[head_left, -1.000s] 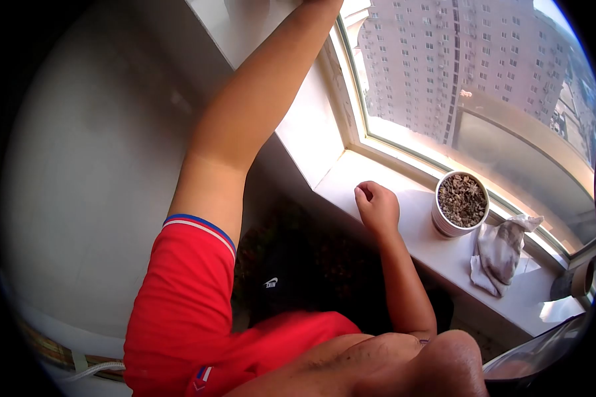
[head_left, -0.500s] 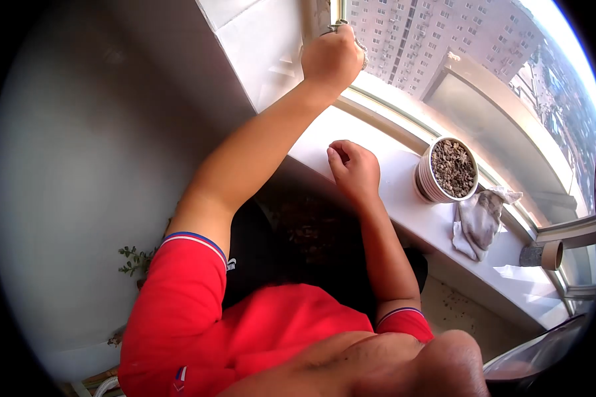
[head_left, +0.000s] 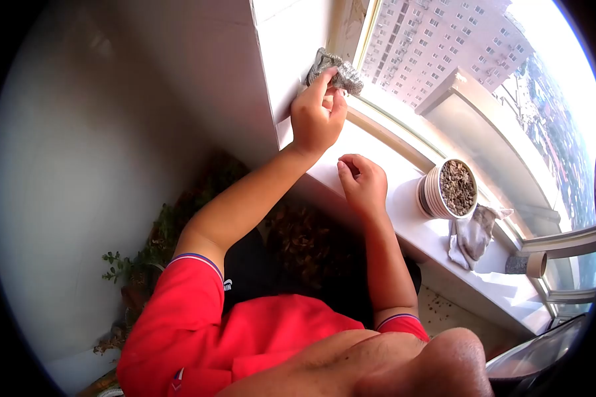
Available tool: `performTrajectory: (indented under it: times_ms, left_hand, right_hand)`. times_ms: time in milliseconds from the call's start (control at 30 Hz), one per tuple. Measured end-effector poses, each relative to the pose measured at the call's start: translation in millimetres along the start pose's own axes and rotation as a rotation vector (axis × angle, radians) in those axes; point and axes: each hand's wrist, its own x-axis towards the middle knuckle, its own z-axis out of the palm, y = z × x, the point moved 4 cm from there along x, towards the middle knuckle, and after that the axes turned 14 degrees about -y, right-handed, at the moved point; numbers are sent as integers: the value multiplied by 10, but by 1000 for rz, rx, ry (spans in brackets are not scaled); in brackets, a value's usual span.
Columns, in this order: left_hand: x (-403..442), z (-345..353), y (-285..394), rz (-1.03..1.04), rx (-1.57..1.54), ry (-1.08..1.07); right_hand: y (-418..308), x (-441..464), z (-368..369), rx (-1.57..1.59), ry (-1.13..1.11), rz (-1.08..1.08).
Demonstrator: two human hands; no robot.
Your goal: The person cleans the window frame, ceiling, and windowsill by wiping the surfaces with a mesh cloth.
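A crumpled grey patterned rag (head_left: pixel 344 78) is pinched in the fingers of my left hand (head_left: pixel 318 118), by the window's corner where the tiled wall meets the frame. The rag spreads out past my fingertips. My right hand (head_left: pixel 365 183) rests on the white windowsill (head_left: pixel 395 192), its fingers curled in loosely with nothing seen in them. Right of that hand stands a white ribbed pot (head_left: pixel 430 192) filled with brown, crumbly soil.
Beyond the pot a dirty white cloth (head_left: pixel 471 239) lies on the sill. Farther along is a small grey and tan cylinder (head_left: pixel 527 264). The window frame (head_left: pixel 404 145) runs behind them. Leafy plants (head_left: pixel 162 238) stand low at the left.
My left hand has come down and back from the window frame, and more of the rag now shows. My right hand stays on the sill. The view has shifted a little.
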Motion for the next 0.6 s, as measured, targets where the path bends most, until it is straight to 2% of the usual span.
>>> performTrajectory:
  times_ms: [33, 100, 167, 233, 267, 300, 333, 400, 467, 600]
  left_hand:
    - [51, -41, 97, -31, -92, 20]
    - [128, -77, 217, 119, 171, -28]
    - [332, -7, 390, 247, 350, 30]
    - [637, 100, 439, 203, 249, -114]
    - [846, 100, 556, 211, 325, -113]
    - [1075, 147, 569, 316, 384, -32]
    - [1183, 192, 776, 304, 503, 47]
    - [1231, 210, 904, 238, 623, 38]
    - [1179, 198, 783, 124, 618, -148]
    - [712, 386, 346, 209, 723, -141]
  right_hand:
    - [9, -18, 17, 2, -11, 3]
    - [30, 7, 23, 7, -14, -3]
    - [43, -10, 34, 9, -11, -33]
    - [60, -15, 32, -21, 2, -72]
    - [55, -27, 33, -37, 0, -86]
    - [45, -31, 19, -53, 1, -101]
    - [35, -26, 3, -68, 5, -117]
    - [22, -43, -19, -76, -7, -107]
    - [10, -51, -8, -41, -23, -111]
    - [30, -65, -20, 11, -24, -113]
